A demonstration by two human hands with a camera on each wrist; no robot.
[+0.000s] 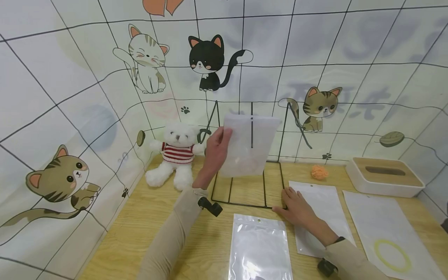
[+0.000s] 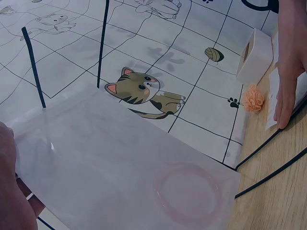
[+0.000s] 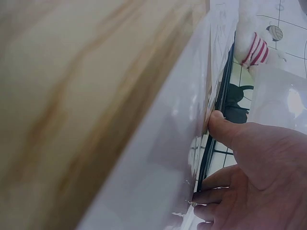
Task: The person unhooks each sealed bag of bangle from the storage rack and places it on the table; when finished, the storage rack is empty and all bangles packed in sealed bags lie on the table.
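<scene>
My left hand (image 1: 217, 149) pinches the left edge of a translucent white plastic bag (image 1: 241, 155) with fingers and thumb, holding it raised. A faint pink ring (image 2: 189, 194) shows through the bag in the left wrist view. One black rod of a wire rack (image 1: 265, 190) crosses in front of the bag's top. My right hand (image 1: 299, 210) rests low at the rack's front right base corner, fingers fairly straight. It also touches the near edge of a second white bag (image 1: 315, 194) lying flat. In the right wrist view, that hand's thumb and fingertips (image 3: 211, 196) meet the base bar.
A shiny bag (image 1: 259, 249) lies at the front. Another bag with a yellow ring (image 1: 392, 255) lies to the right. Behind are a white teddy bear (image 1: 177, 153), an orange pompom-like ball (image 1: 319, 172) and a tissue box (image 1: 385, 177). A cat-printed wall covering (image 1: 266, 46) encloses the table.
</scene>
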